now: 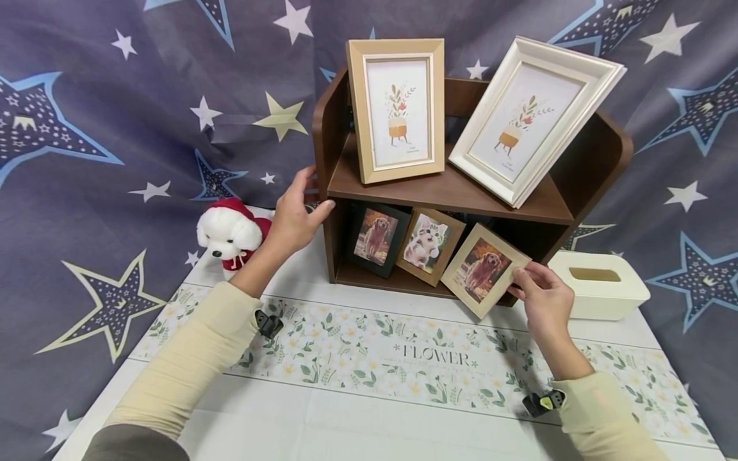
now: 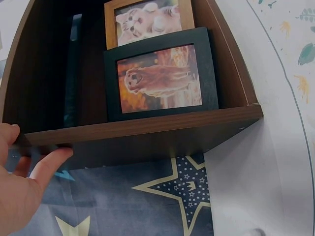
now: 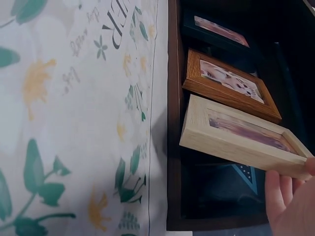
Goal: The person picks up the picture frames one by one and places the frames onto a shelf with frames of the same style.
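Note:
My right hand pinches the right edge of a pale-wood photo frame with a dog picture. That frame tilts at the front of the lower compartment of a dark brown shelf. Beside it stand a brown wooden frame with a cat picture and a black frame with a dog picture. At the shelf's left side, my left hand grips the side panel, thumb against its outer face. Part of its fingers is hidden behind the panel in the head view.
On the upper board stand a tan frame and a tilted white frame. A white plush dog in red sits left of the shelf, a cream tissue box right. A floral runner crosses the white table; a starry curtain hangs behind.

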`<state>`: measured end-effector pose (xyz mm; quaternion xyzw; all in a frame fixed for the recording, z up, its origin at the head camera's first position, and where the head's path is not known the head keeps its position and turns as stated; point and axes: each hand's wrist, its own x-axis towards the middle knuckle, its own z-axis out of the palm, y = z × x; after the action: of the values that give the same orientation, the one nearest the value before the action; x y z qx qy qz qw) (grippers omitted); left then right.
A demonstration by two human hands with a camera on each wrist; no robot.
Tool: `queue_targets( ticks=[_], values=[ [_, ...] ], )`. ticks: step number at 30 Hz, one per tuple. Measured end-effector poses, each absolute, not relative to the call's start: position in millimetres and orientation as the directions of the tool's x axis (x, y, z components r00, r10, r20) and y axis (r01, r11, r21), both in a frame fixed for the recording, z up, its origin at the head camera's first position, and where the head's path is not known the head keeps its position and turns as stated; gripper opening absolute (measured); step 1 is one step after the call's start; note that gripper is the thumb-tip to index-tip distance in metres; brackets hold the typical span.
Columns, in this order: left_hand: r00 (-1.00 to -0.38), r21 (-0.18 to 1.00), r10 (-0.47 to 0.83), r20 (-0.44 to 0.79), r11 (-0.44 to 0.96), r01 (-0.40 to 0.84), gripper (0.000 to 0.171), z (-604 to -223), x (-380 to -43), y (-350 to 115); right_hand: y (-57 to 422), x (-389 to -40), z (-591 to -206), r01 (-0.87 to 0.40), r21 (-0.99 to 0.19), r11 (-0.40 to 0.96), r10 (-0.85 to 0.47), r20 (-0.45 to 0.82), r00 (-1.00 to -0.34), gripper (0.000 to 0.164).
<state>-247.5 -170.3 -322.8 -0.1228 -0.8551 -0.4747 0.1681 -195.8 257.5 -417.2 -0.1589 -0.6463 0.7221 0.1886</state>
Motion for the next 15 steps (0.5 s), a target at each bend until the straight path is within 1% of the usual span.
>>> queue_targets(
  ticks=[4,9,11,15],
  values=[
    [-0.914,0.769,0.050,0.404,0.523,0.368,0.065,-322.8,-247.7,-170.3,255.2,-198.1,-418.4,-0.050,-0.996,-0.075,0.492,0.006,-0.870,0.017],
    [-0.913,0.766,0.047,0.406,0.526,0.368,0.065,-320.9,-246.8,-170.2,252.1,-200.5,-419.2,-0.034,-0.998,-0.046,0.501,0.006,-0.866,0.030],
    [-0.913,0.767,0.047,0.406,0.525,0.368,0.065,-320.6,-246.5,-170.2,250.7,-201.1,-419.5,-0.036,-0.998,-0.043,0.501,0.010,-0.865,0.032],
    [-0.914,0.768,0.049,0.402,0.525,0.366,0.066,-322.2,-247.0,-170.6,247.4,-202.1,-420.6,-0.049,-0.998,-0.035,0.500,0.025,-0.866,0.033]
  ],
)
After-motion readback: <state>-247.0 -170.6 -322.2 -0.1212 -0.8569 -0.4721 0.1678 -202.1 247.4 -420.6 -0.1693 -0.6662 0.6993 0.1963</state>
